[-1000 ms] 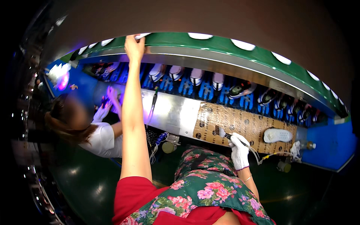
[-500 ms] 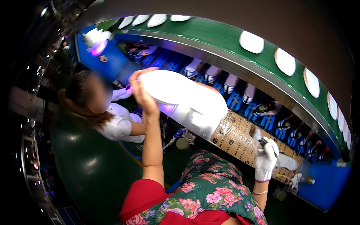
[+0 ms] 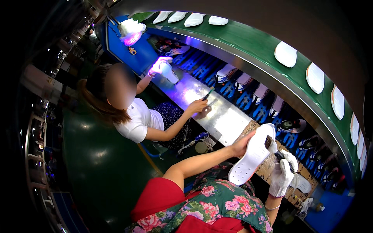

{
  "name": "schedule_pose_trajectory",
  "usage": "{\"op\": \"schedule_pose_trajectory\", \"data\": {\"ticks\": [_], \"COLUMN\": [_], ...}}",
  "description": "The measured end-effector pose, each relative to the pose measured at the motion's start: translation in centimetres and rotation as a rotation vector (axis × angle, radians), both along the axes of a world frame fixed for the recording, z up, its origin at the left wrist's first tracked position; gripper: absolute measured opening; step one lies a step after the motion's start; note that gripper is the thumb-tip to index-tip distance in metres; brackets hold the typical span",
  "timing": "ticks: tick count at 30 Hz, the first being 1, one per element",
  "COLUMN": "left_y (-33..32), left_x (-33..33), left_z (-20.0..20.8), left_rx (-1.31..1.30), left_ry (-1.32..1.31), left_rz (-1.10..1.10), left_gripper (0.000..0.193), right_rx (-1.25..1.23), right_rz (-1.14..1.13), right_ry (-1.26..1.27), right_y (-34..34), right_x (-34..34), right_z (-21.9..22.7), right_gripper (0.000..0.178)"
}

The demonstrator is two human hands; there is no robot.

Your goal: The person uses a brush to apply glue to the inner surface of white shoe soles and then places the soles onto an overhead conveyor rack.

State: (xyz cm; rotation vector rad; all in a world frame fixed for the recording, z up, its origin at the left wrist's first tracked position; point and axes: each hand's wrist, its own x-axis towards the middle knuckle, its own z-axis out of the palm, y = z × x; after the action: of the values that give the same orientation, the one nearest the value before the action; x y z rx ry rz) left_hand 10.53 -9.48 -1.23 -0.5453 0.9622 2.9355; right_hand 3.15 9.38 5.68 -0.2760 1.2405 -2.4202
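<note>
A white shoe sole [image 3: 251,159] is in my bare left hand [image 3: 241,146], held tilted, with the fingers around its side and small holes showing toward its lower end. My right hand [image 3: 284,171] wears a white knitted glove and is closed around the dark handle of a brush [image 3: 279,155]. The dark bristles meet or nearly meet the sole's right edge; I cannot tell whether they touch. Beyond the gloved hand another white sole [image 3: 304,184] lies on the bench. Brown printed cardboard [image 3: 250,129] covers the bench under my hands.
A co-worker [image 3: 136,120] at the left holds a white sole [image 3: 168,73] in a gloved hand and a brush in the other, over a metal bench top [image 3: 223,123]. Above, a green conveyor belt [image 3: 256,40] carries several white soles. Shoes [image 3: 259,93] stand on a blue rack beneath.
My left hand has brought the sole down and right from up high, beside the brush. The right hand has shifted slightly right and down. The view has turned, showing more of the co-worker.
</note>
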Motion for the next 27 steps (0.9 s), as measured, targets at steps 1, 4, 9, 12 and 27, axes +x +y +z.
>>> {"op": "schedule_pose_trajectory", "data": {"ticks": [1,4,9,12,27], "left_y": [1.3,2.1,1.5,1.9,5.7], "left_x": [0.6,2.9,1.0,-0.4,-2.1], "left_z": [0.8,-2.7,0.3,3.8,4.5], "left_rx": [0.025,0.322,0.294,0.226,-0.077], "left_ry": [-0.061,0.139,0.154,-0.007,0.112], "left_rz": [-0.002,-0.424,-0.363,-0.122,-0.381], "left_gripper": [0.078,0.101,0.099,0.101,0.100], "right_rx": [-0.002,0.038,0.349,0.419,0.752], "right_rz": [0.035,0.097,-0.042,-0.116,-0.386], "right_ry": [0.053,0.229,0.516,0.632,1.200], "right_y": [0.2,0.4,-0.3,-1.0,0.1], "right_x": [-0.2,-0.8,-0.6,-0.7,-1.7], "right_z": [-0.4,-0.7,1.6,2.8,5.3], "right_gripper": [0.018,0.021,0.014,0.017,0.024]}}
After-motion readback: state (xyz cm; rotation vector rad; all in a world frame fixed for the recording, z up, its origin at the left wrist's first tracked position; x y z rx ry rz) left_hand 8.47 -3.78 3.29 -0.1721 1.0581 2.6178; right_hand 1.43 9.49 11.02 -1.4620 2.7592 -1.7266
